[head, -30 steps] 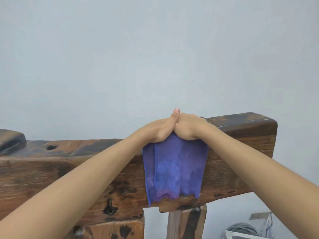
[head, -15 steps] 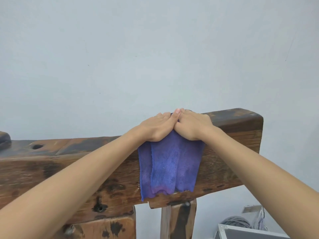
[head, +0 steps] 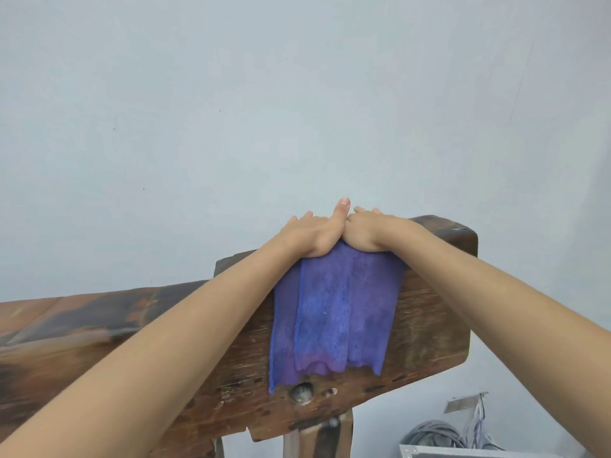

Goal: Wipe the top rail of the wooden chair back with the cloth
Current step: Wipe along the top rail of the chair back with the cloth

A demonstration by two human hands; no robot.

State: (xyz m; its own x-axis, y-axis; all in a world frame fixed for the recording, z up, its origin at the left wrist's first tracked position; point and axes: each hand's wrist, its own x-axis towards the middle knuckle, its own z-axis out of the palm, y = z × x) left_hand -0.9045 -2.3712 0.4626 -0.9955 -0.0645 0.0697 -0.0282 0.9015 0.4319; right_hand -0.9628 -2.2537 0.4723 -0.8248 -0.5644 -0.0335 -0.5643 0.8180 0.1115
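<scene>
A purple-blue cloth (head: 334,312) hangs over the top rail (head: 439,233) of the dark wooden chair back (head: 426,328), near its raised right end. My left hand (head: 312,234) and my right hand (head: 370,231) lie side by side on the rail, pressing the cloth's upper edge down with fingers curled over the far side. The thumbs touch. Most of the cloth drapes down the near face of the wood.
A pale wall fills the background close behind the rail. The lower part of the rail (head: 82,312) runs off to the left. A wooden post (head: 317,438) stands below. A coil of grey cable (head: 436,434) and a light box edge (head: 463,452) lie at the bottom right.
Both hands have slid the cloth to the right along the rail, onto its raised right end. The view has moved closer, so the rail's left part is out of frame.
</scene>
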